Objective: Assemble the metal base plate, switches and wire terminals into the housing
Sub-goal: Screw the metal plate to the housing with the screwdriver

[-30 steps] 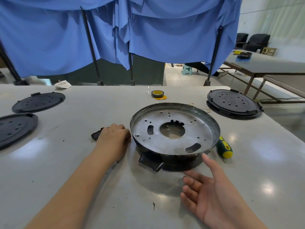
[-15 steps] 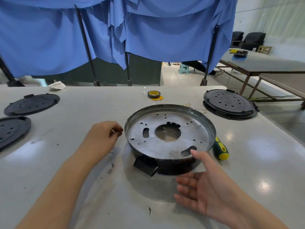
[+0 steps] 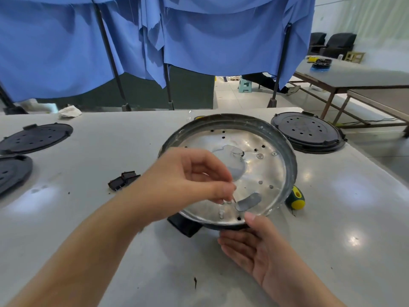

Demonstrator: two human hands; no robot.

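Observation:
The round black housing stands tilted up toward me in the middle of the table. The shiny metal base plate lies inside it. My right hand holds the housing's near rim, thumb on top and fingers underneath. My left hand hovers over the plate's near part and pinches a small screw at its fingertips. Another small screw stands on the plate just below. Two black switches lie on the table left of the housing.
A green and yellow screwdriver lies right of the housing. Black round covers sit at the far right and at the left. A crumpled white rag lies at the back. Blue curtains hang behind the table.
My left hand rose from the table beside the switches and came over the plate with a screw. My right hand took the near rim and tilted the housing up.

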